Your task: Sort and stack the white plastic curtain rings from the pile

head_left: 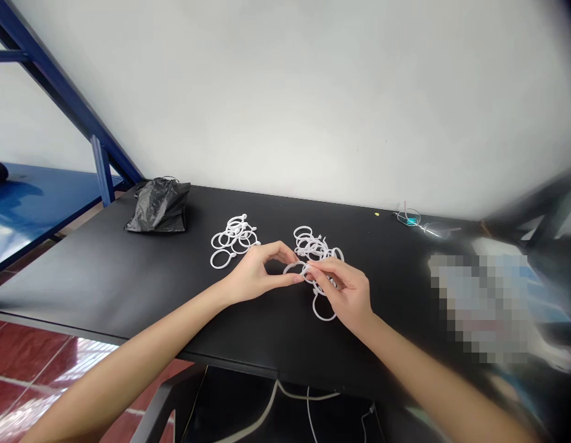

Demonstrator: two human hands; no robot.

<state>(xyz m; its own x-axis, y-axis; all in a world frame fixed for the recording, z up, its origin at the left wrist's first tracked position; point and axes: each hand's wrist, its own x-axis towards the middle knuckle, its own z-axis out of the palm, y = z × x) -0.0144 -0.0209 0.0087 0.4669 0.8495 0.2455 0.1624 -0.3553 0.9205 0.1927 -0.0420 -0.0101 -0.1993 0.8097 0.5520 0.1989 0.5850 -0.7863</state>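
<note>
My left hand [255, 274] is closed, thumb and fingertips on a white curtain ring [290, 265] with a thin round hoop. My right hand [347, 289] pinches the same ring at its right side, where a small eyelet seems to be, partly covered by the fingers. Just behind and under the right hand lies a loose heap of similar white rings [317, 247], some hidden by the fingers. One ring [319, 317] of that heap sticks out toward the table's front. Left of my left hand is a second heap of white rings [234, 234], lying flat and overlapping.
A crumpled black plastic bag [159, 206] sits at the back left of the black table [105, 277]. Eyeglasses [409, 219] lie by the wall at the back right. Blurred packages [539, 289] occupy the right side. Cables [267, 409] hang below the front edge.
</note>
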